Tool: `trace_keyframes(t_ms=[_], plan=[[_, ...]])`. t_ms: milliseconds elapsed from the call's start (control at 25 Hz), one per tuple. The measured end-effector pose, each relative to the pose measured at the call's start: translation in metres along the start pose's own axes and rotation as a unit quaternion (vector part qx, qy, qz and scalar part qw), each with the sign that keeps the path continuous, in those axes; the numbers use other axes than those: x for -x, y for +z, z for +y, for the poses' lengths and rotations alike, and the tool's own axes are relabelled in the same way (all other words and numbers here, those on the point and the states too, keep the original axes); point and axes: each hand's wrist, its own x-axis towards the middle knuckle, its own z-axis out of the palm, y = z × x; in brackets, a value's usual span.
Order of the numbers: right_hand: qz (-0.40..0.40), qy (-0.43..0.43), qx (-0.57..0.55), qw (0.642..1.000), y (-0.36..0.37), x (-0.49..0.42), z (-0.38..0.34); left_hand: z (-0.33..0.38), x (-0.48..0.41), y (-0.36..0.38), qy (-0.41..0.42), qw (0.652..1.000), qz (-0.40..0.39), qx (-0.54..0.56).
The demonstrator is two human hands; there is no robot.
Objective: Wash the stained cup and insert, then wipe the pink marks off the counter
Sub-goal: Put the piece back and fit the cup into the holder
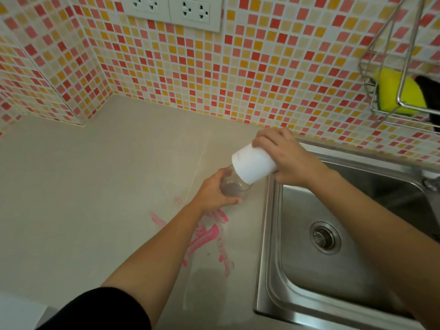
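My right hand (284, 158) grips a white cup (252, 164), tilted with its mouth down and to the left. My left hand (214, 192) holds a clear insert (234, 184) with a dark pinkish stain at its bottom; the insert's upper part sits inside or right at the cup's mouth. Both are held above the beige counter (95, 186), just left of the sink's edge. Pink marks (207, 236) smear the counter below my left forearm.
A steel sink (333, 270) with a drain (325, 236) lies to the right. A wire rack (402, 75) on the tiled wall holds a yellow sponge (395, 91). Wall sockets (171, 10) sit up high. A tap part shows at the far right edge.
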Motion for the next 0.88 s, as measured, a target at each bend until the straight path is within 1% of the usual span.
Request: trace_keyframes(t_ms=[200, 320, 440, 560, 680, 720, 760, 880], plan=[[-0.082, -0.039, 0.095, 0.991, -0.017, -0.019, -0.03, 0.001, 0.0, -0.001, -0.008, 1.0, 0.004, -0.005], [-0.102, -0.06, 0.127, 0.985, -0.021, -0.02, -0.037, 0.0, 0.0, -0.003, -0.015, 1.0, -0.003, 0.009], [-0.126, -0.047, 0.088, 0.987, -0.019, -0.021, -0.036, -0.001, -0.001, -0.004, -0.02, 1.0, 0.005, 0.007], [-0.136, -0.054, 0.045, 0.988, -0.012, -0.02, -0.035, 0.0, 0.0, -0.004, -0.024, 1.0, 0.0, 0.003], [-0.117, -0.025, -0.075, 0.99, -0.007, -0.022, -0.026, -0.002, 0.001, -0.006, -0.031, 0.999, -0.028, 0.006], [-0.114, -0.026, -0.102, 0.988, -0.007, -0.022, -0.023, -0.002, 0.001, -0.008, -0.039, 0.998, -0.043, 0.033], [-0.111, -0.037, -0.105, 0.988, -0.005, -0.024, -0.02, -0.002, 0.002, -0.01, -0.056, 0.994, -0.055, 0.073], [-0.109, -0.061, -0.084, 0.989, 0.002, -0.029, -0.017, 0.002, 0.002, -0.013, -0.103, 0.977, -0.068, 0.175]])
